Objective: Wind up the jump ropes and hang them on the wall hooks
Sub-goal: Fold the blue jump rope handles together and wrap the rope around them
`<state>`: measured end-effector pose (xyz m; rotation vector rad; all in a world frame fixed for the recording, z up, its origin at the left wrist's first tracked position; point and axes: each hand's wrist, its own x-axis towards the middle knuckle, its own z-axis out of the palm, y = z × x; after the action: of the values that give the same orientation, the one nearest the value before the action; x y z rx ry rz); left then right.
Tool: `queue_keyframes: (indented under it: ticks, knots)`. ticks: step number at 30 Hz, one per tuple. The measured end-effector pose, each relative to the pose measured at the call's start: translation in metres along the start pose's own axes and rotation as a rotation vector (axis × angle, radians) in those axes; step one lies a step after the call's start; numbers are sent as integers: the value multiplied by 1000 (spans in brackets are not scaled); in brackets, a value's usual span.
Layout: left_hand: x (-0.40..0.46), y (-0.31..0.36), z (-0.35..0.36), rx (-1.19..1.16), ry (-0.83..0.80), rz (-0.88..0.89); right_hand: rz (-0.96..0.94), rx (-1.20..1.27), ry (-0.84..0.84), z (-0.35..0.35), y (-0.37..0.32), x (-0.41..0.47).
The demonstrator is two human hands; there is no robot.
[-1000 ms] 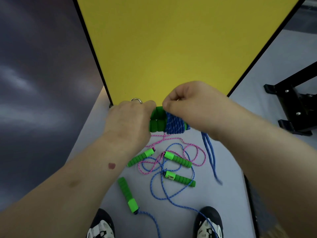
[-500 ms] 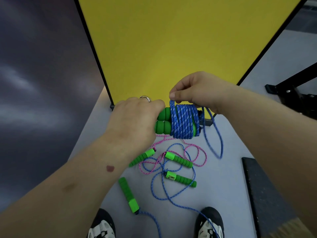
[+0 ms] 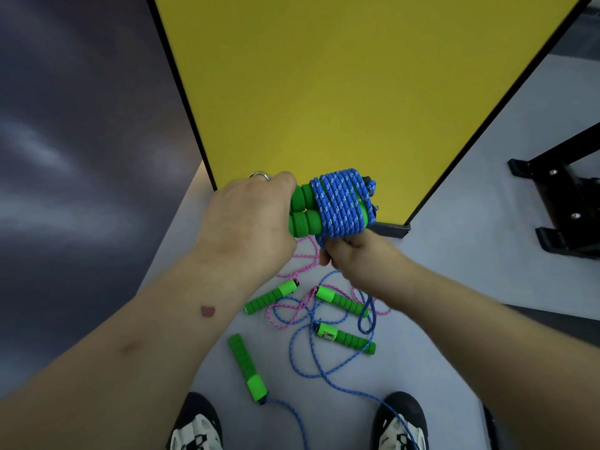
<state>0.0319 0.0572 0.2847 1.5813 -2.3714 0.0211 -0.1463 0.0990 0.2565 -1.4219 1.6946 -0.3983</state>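
Winding: the right hand [image 3: 354, 254] has dropped from above the bundle to just beneath it, bringing the blue cord [image 3: 341, 203] round the paired green handles [image 3: 303, 211] once more.
Right hand: fingers curled tight, pinching the cord's free run under the coil; the tail hangs from the fist towards the floor [image 3: 438, 274].
Left hand [image 3: 250, 219]: fingers wrapped round the near ends of both handles, holding them side by side, as it did a moment ago; a ring [image 3: 259, 174] shows on one finger.
Bundle: held in the air in front of the yellow panel [image 3: 341, 86], low, near the panel's bottom edge.
Slack: far shorter than half a second back, so by my reading this rope is nearly wound and the end needs securing next.
Floor: a pink rope [image 3: 293, 315] and another blue rope [image 3: 311, 368], with four green handles, lie tangled between the shoes [image 3: 194, 427], still unwound.
Hooks: none in view.
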Motion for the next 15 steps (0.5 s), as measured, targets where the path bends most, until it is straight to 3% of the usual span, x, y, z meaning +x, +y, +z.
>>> queue_keyframes:
  ticks: [10, 15]
  knots:
    - [-1, -3, 14, 42, -8, 17, -164, -321, 44, -9, -52, -48]
    - [-2, -2, 18, 61, -40, 71, -138, -37, 44, -45, -73, -42]
